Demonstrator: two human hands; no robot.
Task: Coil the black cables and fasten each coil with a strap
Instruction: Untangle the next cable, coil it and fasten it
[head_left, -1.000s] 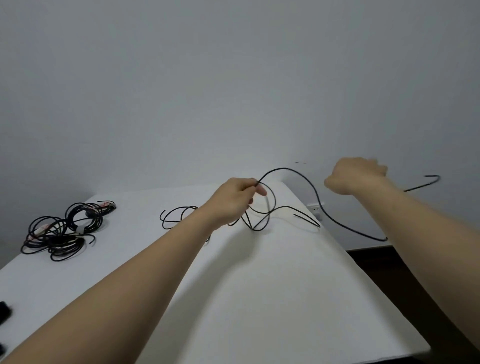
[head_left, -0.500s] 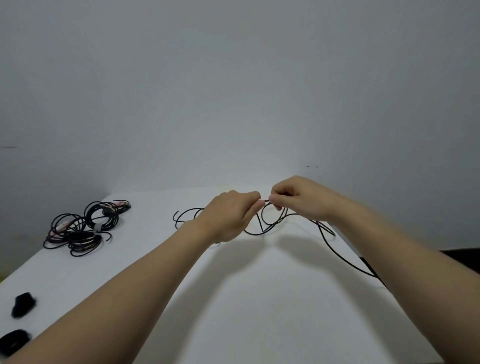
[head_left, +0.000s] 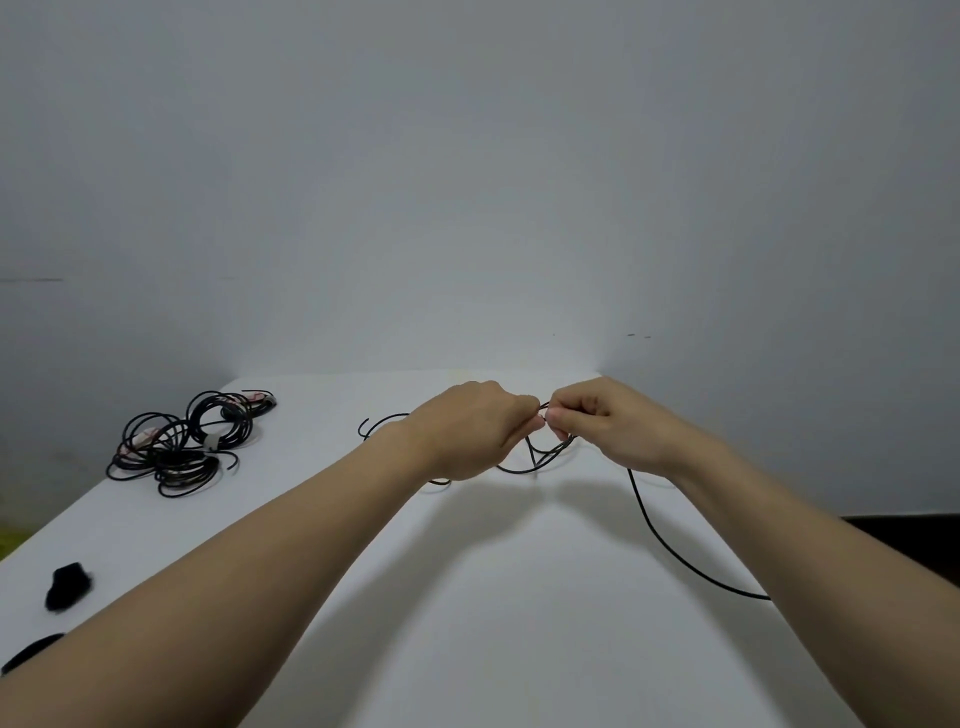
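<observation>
L hand (head_left: 467, 431), R hand (head_left: 608, 427) pinch thin blk cable (head_left: 649, 518) loops.

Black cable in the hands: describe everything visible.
The black cable is thin, flexible, rubbery-looking. The left hand and right hand each pinch it where their fingertips meet, above the white table. Loose loops hang below the hands. One end curves out past the left wrist; the other run trails to the near right, behind the right forearm. No strap shows on it.
</observation>
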